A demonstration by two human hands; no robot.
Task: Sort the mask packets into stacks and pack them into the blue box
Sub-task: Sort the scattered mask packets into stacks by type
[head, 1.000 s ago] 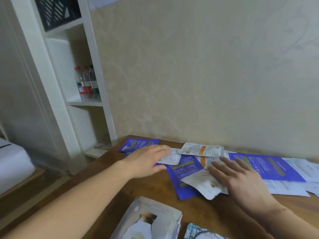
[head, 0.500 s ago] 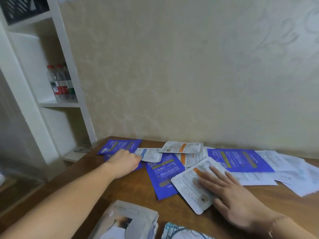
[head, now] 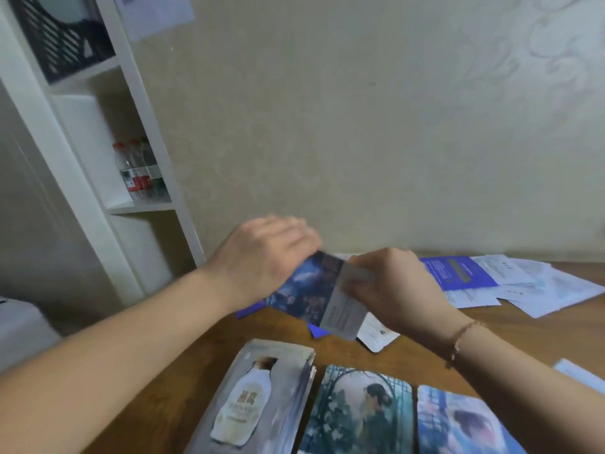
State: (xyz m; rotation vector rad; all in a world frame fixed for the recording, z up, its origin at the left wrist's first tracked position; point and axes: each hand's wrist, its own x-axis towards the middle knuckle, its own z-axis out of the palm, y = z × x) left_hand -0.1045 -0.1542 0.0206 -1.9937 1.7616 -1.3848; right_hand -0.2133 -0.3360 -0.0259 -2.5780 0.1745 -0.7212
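Lifting clear of the table, a dark blue packet and a pale grey packet are held together above the wooden table, in front of both hands. The blue one is gripped at its far edge by the left hand, whose fingertips are too blurred for the curl to be read exactly; the grey one is pinched at its upper end by the curled fingers of the right hand. Below, three sorted stacks lie side by side at the near edge: a pale stack with a bottle picture, a green-toned stack just beside it, and a blue-toned stack to the right. Unsorted packets, blue and white, are spread near the wall. No blue box can be seen in this view.

The step in hand is judged to be sorting. It would be done well if the two held packets were separated and turned face up, so that each design can be matched to a stack before release. Each should then be laid squarely on its stack with edges aligned, since slippery foil may slide and skew a pile. At the left, water bottles stand on a white shelf
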